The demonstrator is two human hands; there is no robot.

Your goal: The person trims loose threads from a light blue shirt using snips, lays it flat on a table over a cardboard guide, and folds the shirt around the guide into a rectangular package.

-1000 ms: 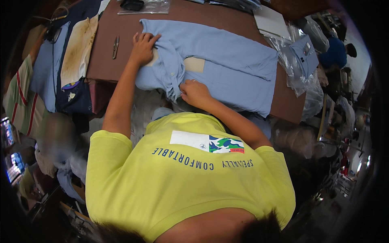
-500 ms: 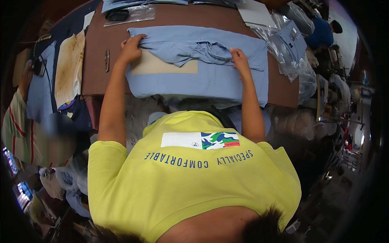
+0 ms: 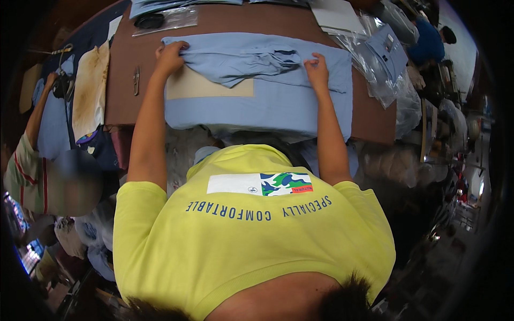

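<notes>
A light blue shirt [image 3: 230,115] lies spread and partly folded on the brown table in front of me. A beige card [image 3: 214,89] rests on it, partly covered by a bunched fold of blue cloth [image 3: 241,67]. At the far left corner, my left hand [image 3: 171,58] is closed on the shirt, its fingertips bent over the fold and partly hidden. My right hand [image 3: 317,71] is just right of the dark-lined opening in the bunched cloth. Its thumb and fingers are bent but apart, with no cloth visible between them.
Small thread snips [image 3: 136,80] lie on the brown table [image 3: 120,101] to the left. Clear plastic bags [image 3: 375,80] and a packed blue shirt [image 3: 386,49] are at right, near white boards [image 3: 337,17]. A stained cloth [image 3: 91,91] hangs at left, beside a co-worker's arm [image 3: 37,115].
My right hand has let go of the bunched cloth and shifted slightly off it. The dark-lined opening has flattened. My left hand keeps its place on the corner. The co-worker's arm has moved.
</notes>
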